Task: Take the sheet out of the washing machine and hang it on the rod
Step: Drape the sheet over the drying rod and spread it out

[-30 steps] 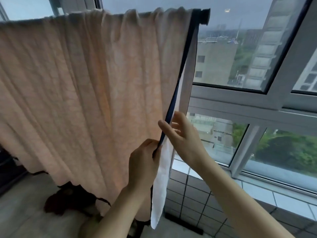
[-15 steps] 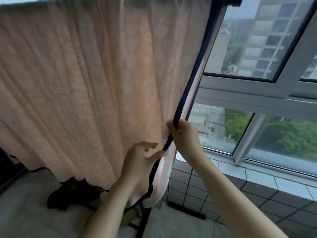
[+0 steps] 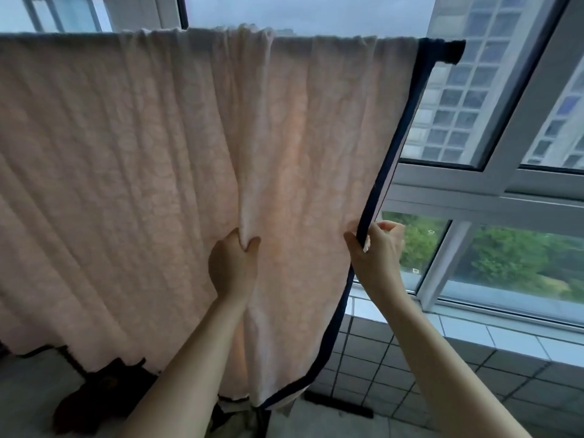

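A pale peach, textured fabric sheet (image 3: 158, 184) with a dark navy border hangs draped over a dark horizontal rod (image 3: 453, 50), spreading from the left edge almost to the rod's right end. The left hand (image 3: 232, 267) pinches a vertical fold of the sheet between thumb and curled fingers, near its middle. Further right, the right hand (image 3: 376, 251) grips the navy border (image 3: 384, 178) at the sheet's right edge, fingers curled round it, before the white-framed window (image 3: 493, 181).

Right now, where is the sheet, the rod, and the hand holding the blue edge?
sheet (image 3: 142, 159), head view, its pink middle.
rod (image 3: 453, 52), head view, its dark right end.
right hand (image 3: 377, 251), head view, its back, pinching the trim.
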Demonstrator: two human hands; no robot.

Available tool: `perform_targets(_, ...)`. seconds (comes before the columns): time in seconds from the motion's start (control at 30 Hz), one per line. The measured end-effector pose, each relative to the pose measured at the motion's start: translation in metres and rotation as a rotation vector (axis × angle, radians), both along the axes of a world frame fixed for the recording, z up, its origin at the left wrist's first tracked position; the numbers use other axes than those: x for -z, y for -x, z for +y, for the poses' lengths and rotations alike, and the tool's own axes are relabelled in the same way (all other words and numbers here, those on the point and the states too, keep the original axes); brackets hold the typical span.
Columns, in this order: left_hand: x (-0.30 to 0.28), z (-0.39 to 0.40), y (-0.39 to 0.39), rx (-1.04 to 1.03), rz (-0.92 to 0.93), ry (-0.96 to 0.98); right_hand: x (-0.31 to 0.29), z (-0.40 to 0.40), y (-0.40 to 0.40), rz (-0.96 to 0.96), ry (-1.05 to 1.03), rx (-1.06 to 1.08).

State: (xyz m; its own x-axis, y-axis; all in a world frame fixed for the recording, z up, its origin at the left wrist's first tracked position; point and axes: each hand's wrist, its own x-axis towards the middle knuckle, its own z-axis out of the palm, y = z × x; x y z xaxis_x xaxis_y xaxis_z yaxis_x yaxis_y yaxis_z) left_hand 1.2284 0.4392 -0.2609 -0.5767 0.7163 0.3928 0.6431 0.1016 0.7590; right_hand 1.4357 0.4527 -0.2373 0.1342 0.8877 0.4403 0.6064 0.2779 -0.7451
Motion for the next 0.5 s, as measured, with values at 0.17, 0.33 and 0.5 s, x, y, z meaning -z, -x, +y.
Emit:
perform_targets(0.17,0.009,-0.002,0.015,-0.005,0.018,-0.034,-0.016,0.010,-0.021,0.640,-0.099,-0.030)
perform_targets(0.33,0.006,-0.002,0.011,0.006,0.019,-0.073,-0.005,0.034,-0.024,0.369,0.172,-0.298)
perform_targets(0.5,0.012,0.000,-0.002,0.020,0.038,-0.091,0.010,0.046,-0.051,0.238,0.149,-0.109)
